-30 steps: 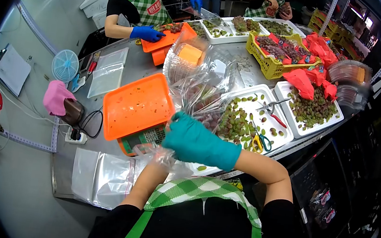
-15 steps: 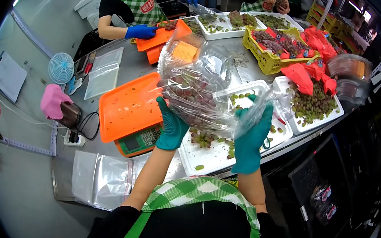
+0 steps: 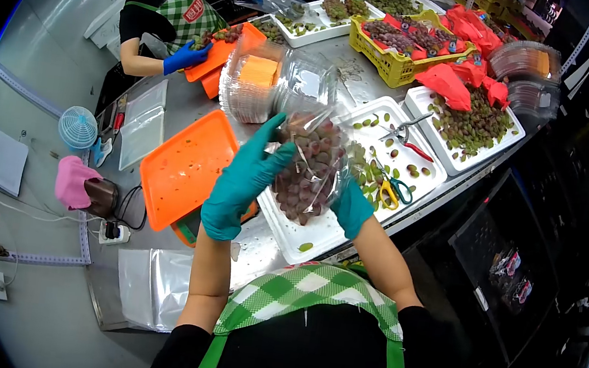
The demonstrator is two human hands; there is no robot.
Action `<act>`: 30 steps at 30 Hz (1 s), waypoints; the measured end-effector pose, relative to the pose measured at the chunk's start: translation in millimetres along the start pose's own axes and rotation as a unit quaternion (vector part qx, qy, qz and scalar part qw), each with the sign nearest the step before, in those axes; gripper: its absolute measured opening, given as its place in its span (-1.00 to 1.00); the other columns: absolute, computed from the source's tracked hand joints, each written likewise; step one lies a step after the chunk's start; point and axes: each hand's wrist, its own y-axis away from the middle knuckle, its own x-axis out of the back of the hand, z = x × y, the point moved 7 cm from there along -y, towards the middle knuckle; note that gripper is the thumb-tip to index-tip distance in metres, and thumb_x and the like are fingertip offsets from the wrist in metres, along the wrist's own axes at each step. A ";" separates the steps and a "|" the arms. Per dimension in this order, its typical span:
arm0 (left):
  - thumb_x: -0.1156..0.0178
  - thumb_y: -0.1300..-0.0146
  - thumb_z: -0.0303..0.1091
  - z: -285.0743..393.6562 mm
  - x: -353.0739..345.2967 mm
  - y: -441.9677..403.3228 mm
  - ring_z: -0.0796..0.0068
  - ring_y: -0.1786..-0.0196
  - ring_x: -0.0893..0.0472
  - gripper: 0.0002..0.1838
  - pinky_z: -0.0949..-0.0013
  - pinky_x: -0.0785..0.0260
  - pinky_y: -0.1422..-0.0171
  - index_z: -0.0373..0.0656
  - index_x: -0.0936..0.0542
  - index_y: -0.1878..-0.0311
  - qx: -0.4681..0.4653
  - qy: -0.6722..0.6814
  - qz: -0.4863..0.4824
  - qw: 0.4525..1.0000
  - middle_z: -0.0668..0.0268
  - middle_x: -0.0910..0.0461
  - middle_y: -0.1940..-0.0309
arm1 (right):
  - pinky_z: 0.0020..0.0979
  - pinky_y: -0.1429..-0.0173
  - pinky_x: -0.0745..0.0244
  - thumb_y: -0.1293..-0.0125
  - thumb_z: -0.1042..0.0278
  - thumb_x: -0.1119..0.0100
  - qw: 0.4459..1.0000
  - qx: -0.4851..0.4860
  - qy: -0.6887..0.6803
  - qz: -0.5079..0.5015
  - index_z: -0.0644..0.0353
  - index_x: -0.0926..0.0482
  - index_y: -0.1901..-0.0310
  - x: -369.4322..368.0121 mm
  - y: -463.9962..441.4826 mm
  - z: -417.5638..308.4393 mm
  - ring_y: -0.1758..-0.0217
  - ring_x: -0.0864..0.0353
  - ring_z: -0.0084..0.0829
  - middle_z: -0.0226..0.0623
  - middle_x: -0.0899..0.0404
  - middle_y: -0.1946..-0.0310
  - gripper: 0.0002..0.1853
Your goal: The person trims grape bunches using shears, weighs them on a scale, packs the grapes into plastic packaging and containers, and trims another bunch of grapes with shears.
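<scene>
A clear plastic bag of dark red grapes hangs over the near white tray. My right hand, in a teal glove, holds the bag from its right side; its fingers are hidden behind it. At the bag's left edge is my left hand, also gloved, fingers stretched and apart, the tips against the plastic. Scissors with yellow and teal handles lie in the tray among loose grapes. Red-handled snips rest farther back in it.
An orange pan sits on a scale at left. Stacked clear containers stand behind the bag. Beyond are a yellow crate and a tray of loose grapes. A co-worker's blue-gloved hand is across the table.
The bag has turned from sideways to upright, and its gathered end has left my right hand. My right hand has moved left behind the bag; the left has risen with its fingers spread.
</scene>
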 end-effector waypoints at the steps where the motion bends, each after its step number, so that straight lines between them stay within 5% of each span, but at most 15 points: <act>1: -0.23 -0.02 -0.26 -8.6 5.0 -0.1 0.60 0.22 -0.35 -0.26 0.53 -0.26 0.15 -0.10 -0.10 -0.25 0.009 0.068 0.012 0.998 0.22 -0.27 -0.05 | -0.37 -0.20 -0.23 -0.33 0.22 0.37 0.994 -0.007 -0.060 -0.095 0.17 -0.09 -0.21 -4.5 2.3 5.9 -0.11 -0.31 -0.37 -0.29 -0.22 -0.13 -0.56; 4: -0.16 -0.09 -0.31 -43.7 34.3 15.3 0.63 0.12 -0.30 -0.32 0.56 -0.23 0.09 -0.07 -0.08 -0.26 -0.115 -0.048 0.255 0.959 0.25 -0.22 -0.07 | -0.38 -0.25 -0.16 -0.33 0.21 0.37 0.995 -0.026 0.092 -0.009 0.12 -0.04 -0.23 10.4 13.4 18.3 -0.17 -0.23 -0.42 -0.31 -0.11 -0.20 -0.54; 5: -0.11 -0.11 -0.23 -67.4 28.8 14.6 0.55 0.03 -0.27 -0.33 0.49 -0.18 -0.01 -0.08 -0.06 -0.26 -0.085 0.068 0.208 0.972 0.25 -0.20 -0.11 | -0.37 -0.26 -0.12 -0.33 0.20 0.37 0.992 -0.077 -0.009 -0.096 0.09 -0.05 -0.23 3.3 14.1 27.5 -0.21 -0.17 -0.43 -0.33 -0.07 -0.22 -0.55; 8: 0.03 -0.17 0.01 -118.3 3.3 30.6 0.32 -0.23 -0.15 -0.31 0.28 -0.01 -0.28 -0.08 0.00 -0.28 -0.007 0.412 0.073 0.908 0.23 -0.11 -0.21 | -0.36 -0.26 -0.13 -0.32 0.18 0.35 0.955 -0.185 0.136 0.186 0.11 -0.05 -0.23 10.2 22.1 57.7 -0.19 -0.20 -0.40 -0.33 -0.13 -0.19 -0.53; 9: 0.07 -0.16 0.07 -119.6 4.0 43.2 0.29 -0.23 -0.17 -0.29 0.24 -0.02 -0.29 -0.09 0.00 -0.28 -0.007 0.440 0.057 0.896 0.21 -0.12 -0.21 | -0.39 -0.22 -0.19 -0.31 0.16 0.34 0.963 -0.221 -0.150 0.015 0.15 -0.15 -0.19 29.7 14.5 95.2 -0.09 -0.32 -0.40 -0.29 -0.27 -0.10 -0.55; 12: 0.16 -0.14 0.19 -128.7 16.3 85.4 0.21 -0.21 -0.21 -0.25 0.17 -0.04 -0.28 -0.12 -0.02 -0.27 -0.022 0.509 0.061 0.858 0.17 -0.12 -0.21 | -0.33 -0.01 -0.38 -0.28 0.07 0.25 0.924 -0.288 0.130 0.217 0.22 -0.26 -0.11 34.2 12.2 126.2 0.07 -0.43 -0.38 -0.24 -0.35 -0.03 -0.53; 14: 0.17 -0.14 0.20 -157.4 38.2 112.8 0.17 -0.19 -0.24 -0.25 0.13 -0.07 -0.27 -0.14 -0.04 -0.25 -0.044 0.536 0.123 0.834 0.15 -0.13 -0.20 | -0.34 0.12 -0.41 -0.23 0.14 0.17 0.860 -0.325 0.390 0.051 0.22 -0.35 -0.05 31.7 -4.5 149.4 0.15 -0.47 -0.36 -0.25 -0.42 0.05 -0.58; 15: 0.17 -0.18 0.13 -158.0 44.0 123.9 0.19 -0.17 -0.26 -0.31 0.14 -0.13 -0.24 -0.16 -0.05 -0.24 -0.147 0.669 0.045 0.727 0.15 -0.17 -0.18 | -0.37 0.14 -0.40 -0.17 0.18 0.08 0.746 -0.140 0.640 -0.118 0.18 -0.37 -0.02 18.2 -20.1 152.0 0.23 -0.49 -0.34 -0.26 -0.48 0.15 -0.59; 16: 0.18 -0.19 0.10 -176.3 55.5 139.1 0.20 -0.17 -0.27 -0.33 0.15 -0.15 -0.23 -0.16 -0.05 -0.24 -0.134 0.496 0.157 0.843 0.15 -0.18 -0.17 | -0.40 0.16 -0.39 -0.12 0.21 0.00 0.536 0.078 0.795 -0.272 0.15 -0.39 0.01 -19.8 -22.6 157.2 0.31 -0.51 -0.32 -0.27 -0.53 0.24 -0.61; 17: 0.18 -0.19 0.10 -190.9 62.8 152.8 0.20 -0.16 -0.27 -0.33 0.15 -0.15 -0.23 -0.16 -0.06 -0.24 -0.115 0.438 0.219 0.864 0.15 -0.18 -0.17 | -0.39 0.17 -0.39 -0.05 0.26 -0.04 0.619 0.003 0.732 -0.284 0.14 -0.43 0.05 -27.1 -31.5 160.9 0.33 -0.48 -0.23 -0.24 -0.52 0.25 -0.62; 20: 0.18 -0.20 0.09 -219.0 73.9 192.2 0.21 -0.16 -0.28 -0.34 0.16 -0.16 -0.22 -0.16 -0.06 -0.23 -0.086 0.476 0.303 0.821 0.16 -0.19 -0.16 | -0.38 0.17 -0.38 -0.06 0.25 -0.04 0.370 -0.369 0.719 -0.458 0.15 -0.46 0.09 -48.4 -89.8 195.7 0.30 -0.49 -0.33 -0.28 -0.52 0.24 -0.65; 21: 0.18 -0.20 0.09 -227.0 75.7 206.6 0.21 -0.16 -0.28 -0.34 0.16 -0.16 -0.22 -0.16 -0.07 -0.23 -0.082 0.488 0.322 0.808 0.16 -0.19 -0.16 | -0.41 0.20 -0.37 -0.03 0.28 0.01 0.622 -0.406 0.577 -0.340 0.28 -0.48 0.16 -48.9 -132.7 183.6 0.33 -0.50 -0.40 -0.26 -0.55 0.30 -0.65; 22: 0.17 -0.20 0.08 -236.2 76.0 222.1 0.21 -0.16 -0.28 -0.35 0.17 -0.16 -0.21 -0.16 -0.07 -0.23 -0.073 0.498 0.342 0.794 0.16 -0.19 -0.16 | -0.44 0.15 -0.35 -0.04 0.27 -0.02 0.815 -0.214 0.513 -0.163 0.34 -0.45 0.14 -18.9 -193.5 155.2 0.24 -0.46 -0.47 -0.28 -0.52 0.26 -0.63; 25: 0.17 -0.20 0.07 -259.5 78.7 265.9 0.22 -0.15 -0.29 -0.36 0.18 -0.17 -0.21 -0.15 -0.08 -0.23 -0.054 0.509 0.396 0.763 0.16 -0.19 -0.16 | -0.27 0.11 -0.36 -0.05 0.07 0.00 0.379 0.336 0.846 0.168 0.29 -0.35 0.03 -21.5 -280.0 50.4 0.18 -0.47 -0.13 0.00 -0.45 0.15 -0.49; 30: 0.16 -0.20 0.06 -273.8 111.3 291.5 0.23 -0.14 -0.30 -0.37 0.19 -0.19 -0.20 -0.15 -0.09 -0.22 -0.054 0.502 0.439 0.743 0.17 -0.20 -0.16 | -0.16 0.09 -0.35 -0.16 0.11 0.25 0.412 0.059 0.888 0.196 0.33 -0.51 0.30 80.0 -305.7 38.1 0.23 -0.49 0.01 0.08 -0.51 0.36 -0.57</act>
